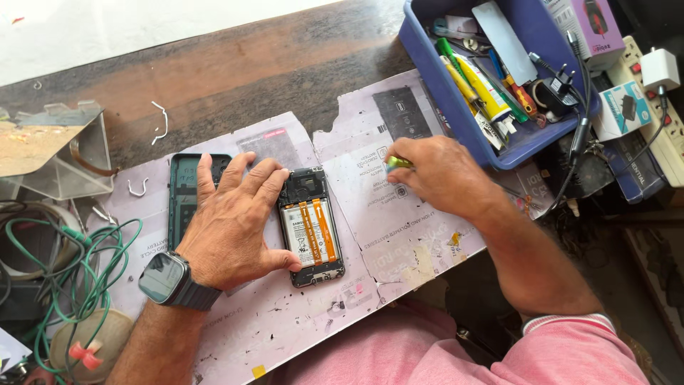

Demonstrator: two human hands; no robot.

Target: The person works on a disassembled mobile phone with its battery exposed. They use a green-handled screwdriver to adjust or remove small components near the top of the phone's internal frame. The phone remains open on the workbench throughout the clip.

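An opened phone [312, 227] lies face down on flattened cardboard sheets [399, 235], its battery crossed by two orange strips. My left hand [231, 221], with a dark smartwatch on the wrist, lies flat beside it, fingertips and thumb touching the phone's left edge. Under that hand lies the phone's dark green back cover [187, 187]. My right hand [438, 171] is closed around a small yellow-green tool [396, 162], whose tip shows near the phone's upper right.
A blue plastic tray [456, 114] at the upper right holds screwdrivers, glue tubes and a charger. Small boxes and a power strip [659, 107] lie beyond it. Green and white wires [78, 264] pile up at left beside a clear plastic stand [60, 153].
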